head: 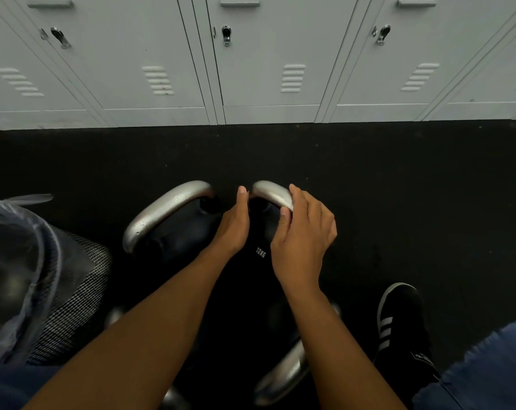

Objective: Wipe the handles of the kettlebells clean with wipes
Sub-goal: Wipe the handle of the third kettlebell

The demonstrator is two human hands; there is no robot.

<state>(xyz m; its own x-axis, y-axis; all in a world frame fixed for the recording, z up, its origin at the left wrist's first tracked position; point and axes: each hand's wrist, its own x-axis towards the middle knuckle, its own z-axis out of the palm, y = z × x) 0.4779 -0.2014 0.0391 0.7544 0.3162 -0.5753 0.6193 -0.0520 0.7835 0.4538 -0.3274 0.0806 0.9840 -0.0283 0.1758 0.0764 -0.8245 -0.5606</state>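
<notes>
Right hand (302,235) curled over silver handle (273,194) of 12KG kettlebell (261,253), mid floor (398,179) before lockers (268,69); grip holding handle, thumb under bar
Left hand (234,223) alongside, fingers straight, holding nothing
No wipe visible in either hand
Second kettlebell handle (165,211) just left, third (283,377) nearer person; lined mesh bin (58,276) at left edge
Judged: wiping not visibly under way, cleaned handles indistinguishable
</notes>
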